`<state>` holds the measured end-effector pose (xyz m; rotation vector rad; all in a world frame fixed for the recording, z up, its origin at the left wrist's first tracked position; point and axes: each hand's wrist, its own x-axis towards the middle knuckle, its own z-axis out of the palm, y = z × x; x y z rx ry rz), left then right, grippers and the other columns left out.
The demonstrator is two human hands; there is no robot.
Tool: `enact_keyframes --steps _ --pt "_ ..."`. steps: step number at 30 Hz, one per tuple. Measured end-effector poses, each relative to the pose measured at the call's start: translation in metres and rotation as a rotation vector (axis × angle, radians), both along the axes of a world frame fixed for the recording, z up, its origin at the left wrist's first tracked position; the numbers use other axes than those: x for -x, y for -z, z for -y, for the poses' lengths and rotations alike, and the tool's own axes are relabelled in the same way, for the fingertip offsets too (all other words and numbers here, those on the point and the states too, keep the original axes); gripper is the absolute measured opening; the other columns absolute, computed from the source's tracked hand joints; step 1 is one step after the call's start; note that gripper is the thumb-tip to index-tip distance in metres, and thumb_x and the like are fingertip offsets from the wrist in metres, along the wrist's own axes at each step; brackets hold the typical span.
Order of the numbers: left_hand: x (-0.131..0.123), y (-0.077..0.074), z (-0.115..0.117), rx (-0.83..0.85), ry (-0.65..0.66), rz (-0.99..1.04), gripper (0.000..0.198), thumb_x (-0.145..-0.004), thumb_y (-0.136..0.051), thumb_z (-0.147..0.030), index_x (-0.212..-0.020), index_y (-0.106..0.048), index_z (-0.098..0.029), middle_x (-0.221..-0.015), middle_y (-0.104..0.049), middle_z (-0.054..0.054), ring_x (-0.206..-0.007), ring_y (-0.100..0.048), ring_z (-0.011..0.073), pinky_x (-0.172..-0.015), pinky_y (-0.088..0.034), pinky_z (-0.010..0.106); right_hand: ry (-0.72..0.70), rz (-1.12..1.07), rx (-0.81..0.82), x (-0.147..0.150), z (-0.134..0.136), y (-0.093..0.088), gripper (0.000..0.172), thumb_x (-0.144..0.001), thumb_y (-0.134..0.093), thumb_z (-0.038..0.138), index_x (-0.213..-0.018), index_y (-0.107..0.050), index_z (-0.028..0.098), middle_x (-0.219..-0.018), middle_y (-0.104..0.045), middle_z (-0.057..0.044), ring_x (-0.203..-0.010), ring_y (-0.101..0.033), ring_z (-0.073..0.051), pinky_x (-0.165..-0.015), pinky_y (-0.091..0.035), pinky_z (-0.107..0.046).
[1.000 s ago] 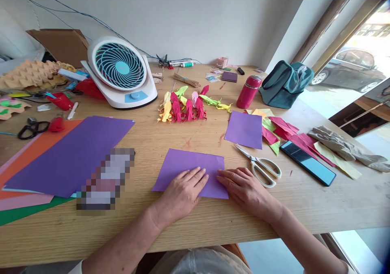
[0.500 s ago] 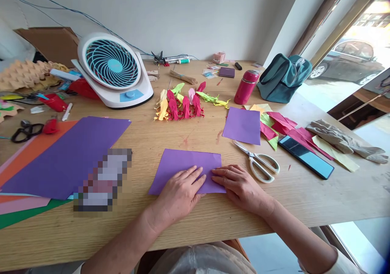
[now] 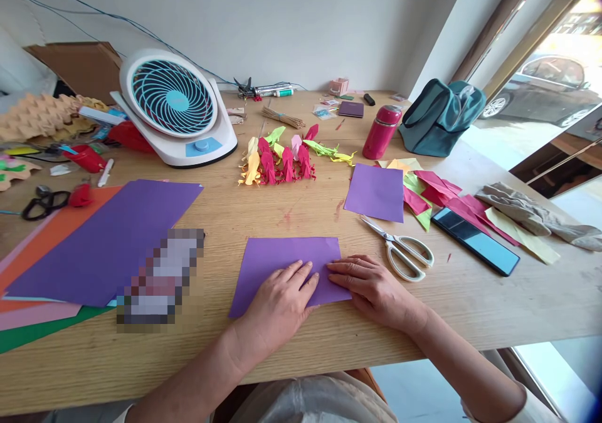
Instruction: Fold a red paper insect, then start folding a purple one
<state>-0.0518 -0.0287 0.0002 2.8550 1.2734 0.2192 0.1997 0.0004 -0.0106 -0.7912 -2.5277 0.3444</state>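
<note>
A purple sheet of paper (image 3: 277, 257) lies on the wooden table in front of me. My left hand (image 3: 282, 294) rests on its lower middle, fingers stretched out and flat. My right hand (image 3: 369, 285) lies over the sheet's right edge, its fingers extended onto the paper; the thumb is mostly hidden beneath the hand. Scissors with white handles (image 3: 402, 250) lie partly open just beyond my right hand. Behind them is a smaller purple paper piece (image 3: 376, 191).
Folded paper figures (image 3: 282, 160) stand mid-table. Stacked coloured sheets (image 3: 108, 241) and a blurred-out phone-like object (image 3: 162, 279) lie left. A white fan (image 3: 176, 109) stands behind them. Rightward are a phone (image 3: 475, 241), paper scraps (image 3: 437, 188), gloves (image 3: 536, 216), a flask (image 3: 382, 131) and a bag (image 3: 439, 119).
The purple sheet has turned slightly under my hands, its lower left corner now nearer to me. My left hand has shifted a little; my right hand stays almost in place.
</note>
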Motion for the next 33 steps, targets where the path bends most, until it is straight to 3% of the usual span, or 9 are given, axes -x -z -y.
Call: enact_keyframes --steps 4,11,19,33 --pt "-0.001 -0.003 0.004 0.009 0.011 -0.054 0.052 -0.086 -0.07 -0.019 -0.135 -0.058 -0.013 -0.143 -0.06 0.016 -0.128 -0.059 0.0323 -0.103 -0.051 0.045 -0.018 -0.002 0.018 -0.001 0.001 0.0 0.045 -0.091 -0.049 0.008 -0.131 -0.065 0.021 -0.134 -0.068 -0.011 -0.121 -0.066 -0.024 -0.105 -0.049 -0.048" --pt "-0.008 -0.008 0.004 0.051 -0.01 -0.096 0.047 -0.089 -0.07 -0.03 -0.132 -0.06 -0.014 -0.139 -0.062 0.019 -0.125 -0.061 0.0331 -0.1 -0.053 0.044 -0.028 -0.016 0.014 -0.001 0.002 0.001 0.044 -0.091 -0.049 0.008 -0.129 -0.066 0.021 -0.133 -0.069 -0.011 -0.118 -0.067 -0.023 -0.105 -0.049 -0.049" --pt "-0.022 -0.018 0.003 0.103 -0.027 -0.283 0.043 -0.089 -0.058 -0.009 -0.132 -0.061 -0.007 -0.138 -0.061 0.024 -0.124 -0.062 0.0351 -0.094 -0.058 0.045 -0.039 0.005 0.019 -0.002 0.003 -0.001 0.04 -0.093 -0.047 0.009 -0.126 -0.067 0.019 -0.134 -0.068 -0.012 -0.119 -0.067 -0.024 -0.105 -0.049 -0.049" --pt "-0.028 -0.02 0.012 0.114 -0.089 -0.309 0.043 -0.09 -0.055 -0.008 -0.133 -0.062 -0.008 -0.135 -0.064 0.022 -0.12 -0.065 0.0327 -0.092 -0.061 0.042 -0.075 -0.016 0.015 -0.002 0.005 -0.001 0.037 -0.094 -0.047 0.009 -0.123 -0.068 0.018 -0.132 -0.069 -0.012 -0.12 -0.066 -0.023 -0.105 -0.05 -0.047"
